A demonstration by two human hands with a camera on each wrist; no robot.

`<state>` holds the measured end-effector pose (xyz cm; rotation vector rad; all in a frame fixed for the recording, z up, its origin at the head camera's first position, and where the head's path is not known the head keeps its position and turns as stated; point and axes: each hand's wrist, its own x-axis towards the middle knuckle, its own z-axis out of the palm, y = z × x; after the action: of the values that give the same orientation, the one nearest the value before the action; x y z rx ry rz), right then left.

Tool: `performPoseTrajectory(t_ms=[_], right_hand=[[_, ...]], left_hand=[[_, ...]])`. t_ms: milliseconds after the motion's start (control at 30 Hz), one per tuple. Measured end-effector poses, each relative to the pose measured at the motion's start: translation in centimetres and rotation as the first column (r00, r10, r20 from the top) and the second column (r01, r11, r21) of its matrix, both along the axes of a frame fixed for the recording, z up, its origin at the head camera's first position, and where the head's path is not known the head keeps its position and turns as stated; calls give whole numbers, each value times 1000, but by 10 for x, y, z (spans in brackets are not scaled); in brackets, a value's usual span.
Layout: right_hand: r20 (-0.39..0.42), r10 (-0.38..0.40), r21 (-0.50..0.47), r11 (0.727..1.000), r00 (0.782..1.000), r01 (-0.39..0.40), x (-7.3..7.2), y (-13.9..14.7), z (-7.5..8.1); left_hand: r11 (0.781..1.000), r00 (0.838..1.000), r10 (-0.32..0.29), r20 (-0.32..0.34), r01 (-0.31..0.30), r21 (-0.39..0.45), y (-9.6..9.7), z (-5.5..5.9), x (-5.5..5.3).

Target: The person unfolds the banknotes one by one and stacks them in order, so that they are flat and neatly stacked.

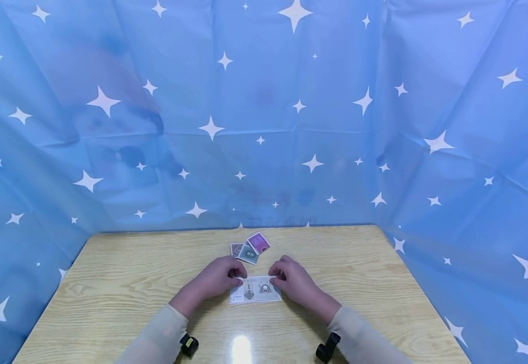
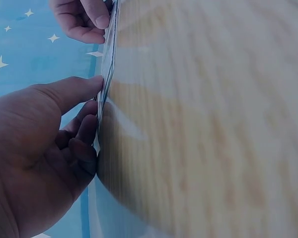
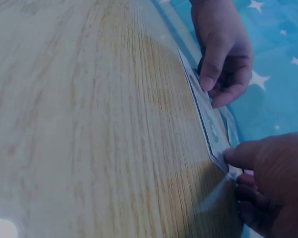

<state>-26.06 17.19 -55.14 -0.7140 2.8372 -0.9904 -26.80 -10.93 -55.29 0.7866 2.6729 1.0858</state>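
Observation:
A pale banknote-like paper slip (image 1: 255,292) with a printed figure 1 lies flat near the middle of the table. At its upper left corner my left hand (image 1: 220,277) pinches it, thumb on the printed face. My right hand (image 1: 296,284) pinches the upper right corner in the same way. Seen edge-on in the left wrist view, the paper slip (image 2: 108,64) shows layered edges. Just beyond the hands lie a purple note (image 1: 259,243), a grey-green note (image 1: 248,254) and a partly covered brownish note (image 1: 235,248), overlapping.
The wood-grain table (image 1: 132,283) has its far edge against a blue curtain (image 1: 264,101) with white stars. Black wrist straps (image 1: 189,345) sit over the pale sleeves. A bright light reflection falls on the tabletop near me.

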Motion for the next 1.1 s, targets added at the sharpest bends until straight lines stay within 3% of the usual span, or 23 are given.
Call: performPoseTrajectory(t_ms=[433,700,933,1100], right_hand=[[16,13,15,1000,1000,-13,-1,1,3],[-15,-43,-19,999,999,43,-16,-4,10],[-4,-110,-39,993,994,109,-42,-10,16],[3,-104,-28,994,995,104,-67,-14,16]], left_hand=[[1000,1000,12,21,-11,-17,0,3,-3],[999,999,36,23,-37,37,4,13,-13],[977,982,186,26,-188,105,16,20,-32],[955,956,291,-26,-290,58,27,22,-46]])
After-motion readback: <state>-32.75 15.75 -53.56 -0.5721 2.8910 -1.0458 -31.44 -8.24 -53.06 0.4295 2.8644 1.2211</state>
